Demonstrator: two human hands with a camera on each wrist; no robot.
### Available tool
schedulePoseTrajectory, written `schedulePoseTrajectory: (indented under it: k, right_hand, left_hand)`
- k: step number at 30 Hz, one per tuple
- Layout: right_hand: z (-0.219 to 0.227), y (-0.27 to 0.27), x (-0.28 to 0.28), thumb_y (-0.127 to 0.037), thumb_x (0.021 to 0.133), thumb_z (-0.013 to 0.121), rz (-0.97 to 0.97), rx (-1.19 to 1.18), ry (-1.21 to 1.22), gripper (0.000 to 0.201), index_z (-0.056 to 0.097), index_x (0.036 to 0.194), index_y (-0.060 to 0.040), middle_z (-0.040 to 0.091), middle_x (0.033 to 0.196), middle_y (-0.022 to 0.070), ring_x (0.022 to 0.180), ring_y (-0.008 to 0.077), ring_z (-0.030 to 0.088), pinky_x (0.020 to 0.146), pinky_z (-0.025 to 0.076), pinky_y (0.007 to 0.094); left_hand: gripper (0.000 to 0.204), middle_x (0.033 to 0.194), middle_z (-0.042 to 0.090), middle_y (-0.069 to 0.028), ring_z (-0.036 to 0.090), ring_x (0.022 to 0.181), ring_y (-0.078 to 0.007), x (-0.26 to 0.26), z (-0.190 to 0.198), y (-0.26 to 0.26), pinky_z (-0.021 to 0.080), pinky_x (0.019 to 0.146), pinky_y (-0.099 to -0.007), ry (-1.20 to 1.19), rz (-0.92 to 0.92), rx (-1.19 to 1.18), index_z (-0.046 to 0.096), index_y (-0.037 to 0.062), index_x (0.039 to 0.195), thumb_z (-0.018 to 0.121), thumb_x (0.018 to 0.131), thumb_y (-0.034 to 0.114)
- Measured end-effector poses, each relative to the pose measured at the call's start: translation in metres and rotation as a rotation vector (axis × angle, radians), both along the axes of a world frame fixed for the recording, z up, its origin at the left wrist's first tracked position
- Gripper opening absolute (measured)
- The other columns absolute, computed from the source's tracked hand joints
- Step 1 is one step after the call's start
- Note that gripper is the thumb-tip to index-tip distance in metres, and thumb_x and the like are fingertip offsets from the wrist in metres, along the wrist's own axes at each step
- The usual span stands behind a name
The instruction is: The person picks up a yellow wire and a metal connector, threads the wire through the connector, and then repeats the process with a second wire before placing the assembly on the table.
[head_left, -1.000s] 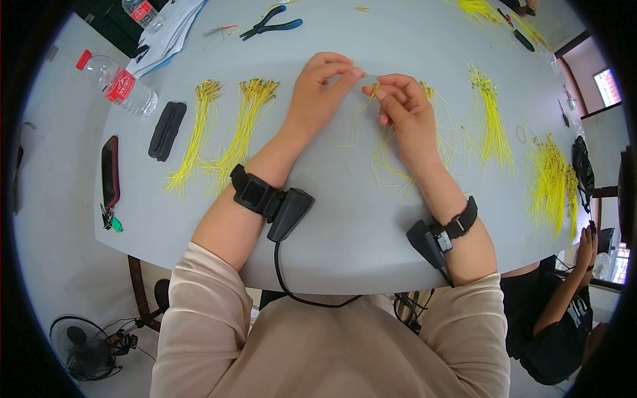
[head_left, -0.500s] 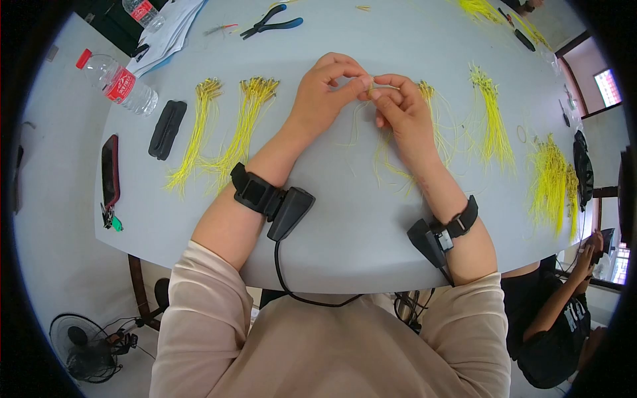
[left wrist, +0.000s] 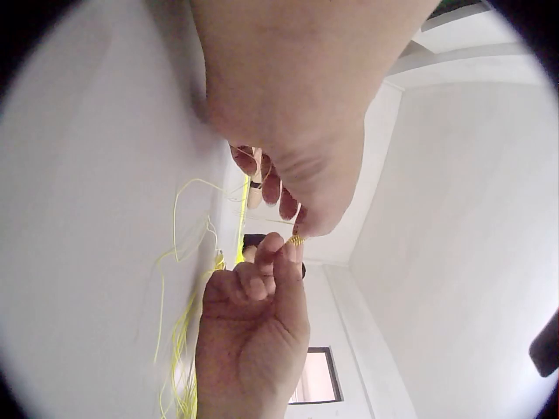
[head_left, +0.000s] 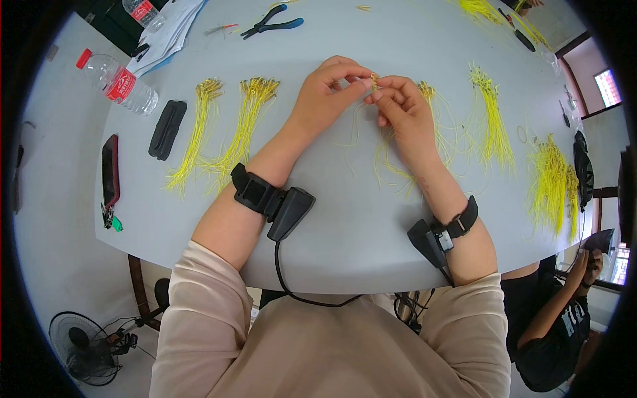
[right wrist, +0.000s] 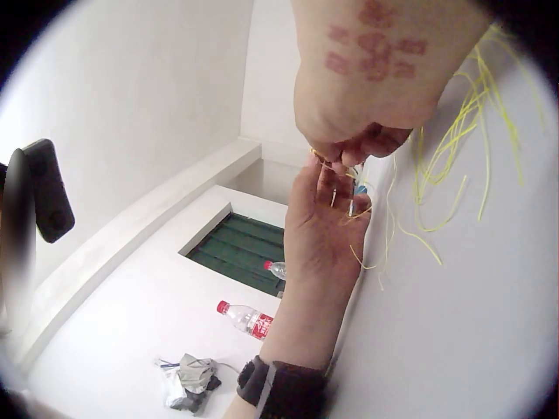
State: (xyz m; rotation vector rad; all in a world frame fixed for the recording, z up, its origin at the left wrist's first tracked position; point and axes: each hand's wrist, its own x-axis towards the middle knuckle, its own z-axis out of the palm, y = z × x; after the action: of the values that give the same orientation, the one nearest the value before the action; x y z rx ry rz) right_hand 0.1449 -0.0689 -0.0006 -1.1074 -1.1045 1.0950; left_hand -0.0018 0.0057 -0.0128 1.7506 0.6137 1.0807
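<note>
Both hands meet above the table at the top middle of the head view. My left hand [head_left: 323,95] and my right hand [head_left: 410,119] pinch a small golden piece [head_left: 373,81] between thumb and fingertips. In the left wrist view the piece [left wrist: 296,241] looks coiled, at the right hand's [left wrist: 253,340] thumb tip. Thin yellow thread [left wrist: 177,209] hangs near the fingers. Below the right hand in the right wrist view lie loose yellow threads [right wrist: 454,131]. A bundle of yellow threads with golden ends [head_left: 428,99] lies beside the right hand.
Yellow bundles lie at left [head_left: 249,119] and right [head_left: 491,119]. Pliers [head_left: 272,26], a black case [head_left: 167,131], a phone [head_left: 111,169], a bottle [head_left: 121,85] and papers [head_left: 162,43] are on the table [head_left: 352,232]. Another person [head_left: 561,318] is at the right.
My left hand has moved slightly right and its fingertips have closed in on the golden piece at my right fingertips. The person at the right has moved their hands.
</note>
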Motion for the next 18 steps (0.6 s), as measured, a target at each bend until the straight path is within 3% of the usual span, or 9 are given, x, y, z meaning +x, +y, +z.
schedulePoseTrajectory:
  k: [5,8,11,14,18]
  right_hand:
    - [-0.0009,0.0001,0.0005,-0.007,0.085,0.055,-0.001,0.003,0.007,0.020,0.051,0.105,-0.0031,0.063,0.083,0.0043,0.064,0.0033,0.049,0.056,0.039,0.0174]
    - [-0.0017,0.0005,0.0008,-0.007,0.085,0.055,0.009,0.006,0.014,0.020,0.051,0.104,-0.0031,0.063,0.083,0.0040,0.065,0.0031,0.050,0.056,0.039,0.0173]
    - [-0.0017,0.0005,0.0004,-0.007,0.085,0.055,0.005,0.007,0.008,0.020,0.052,0.104,-0.0033,0.063,0.083,0.0038,0.066,0.0029,0.051,0.056,0.039,0.0173]
    - [-0.0016,0.0006,0.0005,-0.007,0.085,0.056,0.004,0.007,0.005,0.020,0.052,0.104,-0.0035,0.063,0.083,0.0037,0.068,0.0030,0.052,0.056,0.039,0.0175]
    - [-0.0017,0.0006,0.0005,-0.007,0.085,0.056,0.004,0.005,-0.004,0.020,0.052,0.104,-0.0034,0.063,0.084,0.0037,0.069,0.0032,0.052,0.057,0.039,0.0178]
  left_hand:
    - [0.015,0.098,0.056,-0.0023,0.051,0.092,-0.0109,-0.0006,0.0025,-0.0007,0.041,0.077,-0.0244,0.033,0.000,-0.006,0.064,0.0038,0.096,0.058,0.084,0.012]
    - [0.014,0.088,0.058,0.0018,0.048,0.076,-0.0061,0.0032,-0.0021,0.0007,0.034,0.060,-0.0205,-0.066,0.025,0.006,0.067,0.0092,0.089,0.061,0.079,0.016]
    - [0.014,0.088,0.059,0.0019,0.048,0.075,-0.0059,0.0039,-0.0020,0.0006,0.034,0.060,-0.0204,-0.077,0.025,0.000,0.067,0.0087,0.089,0.061,0.080,0.017]
    - [0.015,0.098,0.058,-0.0033,0.054,0.093,-0.0124,-0.0001,0.0009,0.0000,0.042,0.081,-0.0259,0.010,-0.006,-0.032,0.063,0.0030,0.094,0.058,0.085,0.013]
    - [0.015,0.096,0.059,-0.0028,0.054,0.090,-0.0114,-0.0002,0.0019,-0.0009,0.042,0.081,-0.0251,0.017,0.000,-0.039,0.063,0.0026,0.095,0.059,0.085,0.014]
